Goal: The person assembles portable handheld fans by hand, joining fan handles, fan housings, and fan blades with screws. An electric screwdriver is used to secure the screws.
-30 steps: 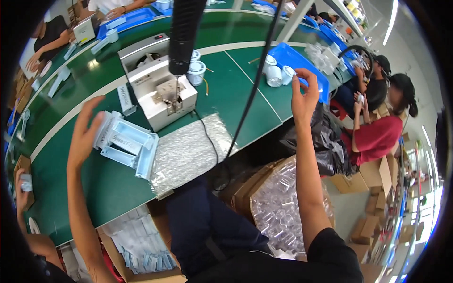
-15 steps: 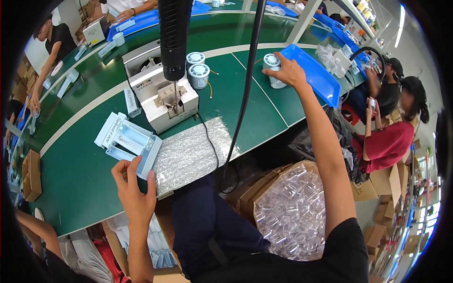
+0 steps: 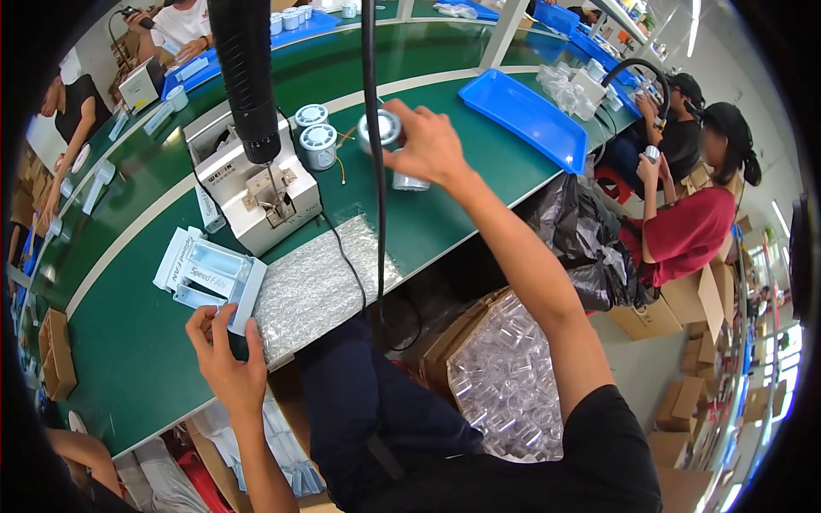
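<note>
My right hand (image 3: 428, 147) is closed around a round white fan unit (image 3: 379, 130) with a slotted top, above the green table. A second silvery cylinder (image 3: 411, 182) shows under the same hand, partly covered; I cannot tell whether it is gripped too. My left hand (image 3: 229, 359) has its fingers apart, with index finger and thumb touching the near edge of a light-blue plastic housing (image 3: 248, 292). More light-blue pieces (image 3: 175, 258) lie against that housing. Two white fan units with thin wires, one the nearer fan unit (image 3: 319, 147), stand beside the white machine (image 3: 263, 197).
A black electric screwdriver (image 3: 244, 77) hangs over the machine, and a black cable (image 3: 374, 214) drops beside it. A bubble-wrap sheet (image 3: 318, 286) lies at the table edge. A blue tray (image 3: 528, 124) stands far right. Below is a box of clear cups (image 3: 505, 376). Co-workers sit around.
My right hand has moved left from beside the blue tray, carrying the fan unit toward the machine. The lower cylinder has shifted left with it. My left hand stays at the light-blue housing.
</note>
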Tool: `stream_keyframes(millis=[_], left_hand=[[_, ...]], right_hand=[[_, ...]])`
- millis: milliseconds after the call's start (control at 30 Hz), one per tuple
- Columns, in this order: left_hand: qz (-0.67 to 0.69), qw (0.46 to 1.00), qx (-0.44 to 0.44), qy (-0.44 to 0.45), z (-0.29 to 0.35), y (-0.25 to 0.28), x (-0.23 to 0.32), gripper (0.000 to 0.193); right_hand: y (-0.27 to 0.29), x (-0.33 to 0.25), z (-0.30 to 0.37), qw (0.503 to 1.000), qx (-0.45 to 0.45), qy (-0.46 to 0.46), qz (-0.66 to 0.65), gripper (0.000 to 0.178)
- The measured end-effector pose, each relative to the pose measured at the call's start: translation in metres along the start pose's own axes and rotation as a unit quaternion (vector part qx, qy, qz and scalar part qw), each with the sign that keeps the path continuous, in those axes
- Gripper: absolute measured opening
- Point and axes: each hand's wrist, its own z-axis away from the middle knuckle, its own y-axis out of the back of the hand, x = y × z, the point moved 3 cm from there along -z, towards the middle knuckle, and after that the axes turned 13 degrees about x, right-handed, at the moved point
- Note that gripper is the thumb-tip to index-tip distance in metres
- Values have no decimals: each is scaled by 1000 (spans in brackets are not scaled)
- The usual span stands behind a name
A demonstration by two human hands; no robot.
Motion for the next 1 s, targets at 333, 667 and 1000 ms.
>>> stream_keyframes(millis=[333, 667, 1000], left_hand=[[-8, 1000, 6, -7, 1, 0, 3, 24], [-30, 999, 14, -13, 3, 0, 2, 24], [-19, 1000, 14, 3, 3, 0, -1, 23]], right_hand=[[68, 130, 14, 969, 240, -30, 55, 40], [93, 205, 102, 931, 74, -157, 320, 34], [85, 215, 74, 956, 168, -62, 233, 32]])
